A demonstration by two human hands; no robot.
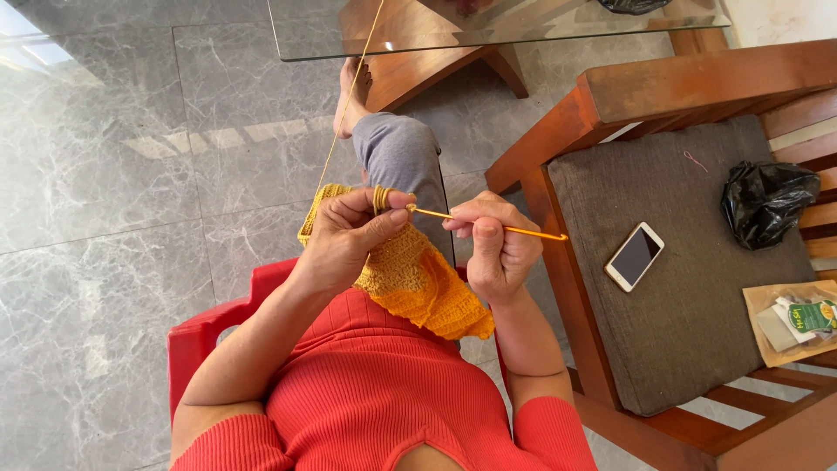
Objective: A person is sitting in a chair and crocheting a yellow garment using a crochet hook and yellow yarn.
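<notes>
My left hand (349,235) pinches the top edge of a yellow-orange crocheted piece (418,283) that hangs down over my lap. Mustard yarn is wound around its index finger, and a strand of yarn (353,92) runs up and away toward the glass table. My right hand (497,249) grips an orange crochet hook (514,230) held almost level, its tip at the yarn loops on my left finger. Both hands are close together above my knee in grey trousers (403,157).
I sit on a red plastic chair (205,336) over a grey marble floor. A wooden armchair with a dark cushion (689,262) stands at my right, holding a white phone (634,255), a black plastic bag (765,201) and a clear packet (798,321). A glass-topped table (488,26) lies ahead.
</notes>
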